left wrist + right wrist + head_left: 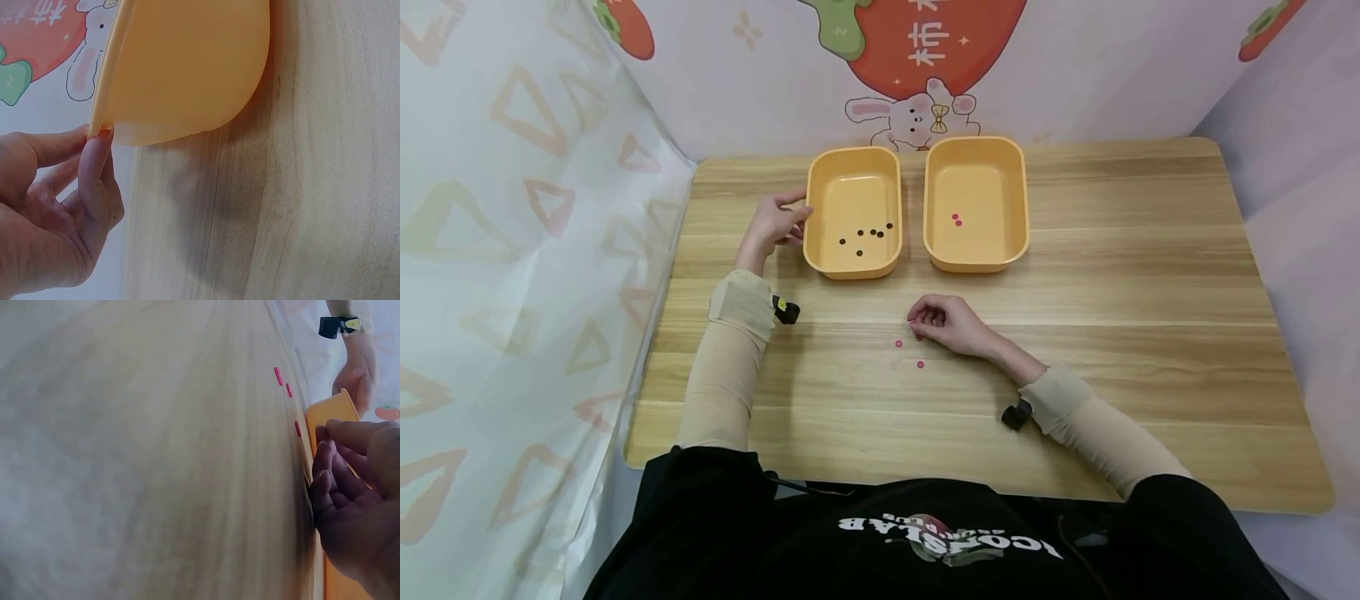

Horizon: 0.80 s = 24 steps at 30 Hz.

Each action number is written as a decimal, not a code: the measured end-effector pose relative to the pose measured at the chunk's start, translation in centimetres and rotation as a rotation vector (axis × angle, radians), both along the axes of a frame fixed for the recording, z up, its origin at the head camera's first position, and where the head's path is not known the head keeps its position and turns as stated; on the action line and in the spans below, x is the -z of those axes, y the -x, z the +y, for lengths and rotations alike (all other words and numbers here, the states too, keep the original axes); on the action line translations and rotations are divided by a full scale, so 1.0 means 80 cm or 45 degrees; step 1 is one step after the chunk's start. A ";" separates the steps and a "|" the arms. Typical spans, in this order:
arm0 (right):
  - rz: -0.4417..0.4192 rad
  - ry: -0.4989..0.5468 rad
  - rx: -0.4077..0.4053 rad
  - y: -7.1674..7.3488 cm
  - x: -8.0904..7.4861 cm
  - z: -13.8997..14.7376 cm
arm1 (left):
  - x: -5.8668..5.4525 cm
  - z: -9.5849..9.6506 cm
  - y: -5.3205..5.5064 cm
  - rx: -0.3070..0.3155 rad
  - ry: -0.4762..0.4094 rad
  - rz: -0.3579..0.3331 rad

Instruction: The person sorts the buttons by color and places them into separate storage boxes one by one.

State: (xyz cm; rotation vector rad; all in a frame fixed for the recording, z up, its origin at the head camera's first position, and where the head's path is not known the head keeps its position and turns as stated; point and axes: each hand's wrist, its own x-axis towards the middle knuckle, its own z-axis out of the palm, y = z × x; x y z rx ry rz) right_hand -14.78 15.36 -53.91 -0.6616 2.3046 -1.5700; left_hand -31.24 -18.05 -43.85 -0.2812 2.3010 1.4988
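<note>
Pink beads (898,342) on bare wood of the table (1150,275), just left and near of the right hand (946,322), fingers curled down at one bead (917,337); pinched or merely touched, cannot tell. Left hand (772,227) farther off, fingertips pinching the rim of the left tub (853,260), holding dark beads (867,235).
</note>
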 end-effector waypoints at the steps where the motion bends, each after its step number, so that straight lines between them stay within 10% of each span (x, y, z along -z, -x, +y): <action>1: -0.007 0.012 0.004 0.000 0.000 0.001 | 0.000 0.000 0.000 0.001 -0.002 0.000; 24: -0.102 0.077 0.148 -0.004 -0.020 0.047 | 0.000 0.001 0.000 -0.001 0.003 -0.002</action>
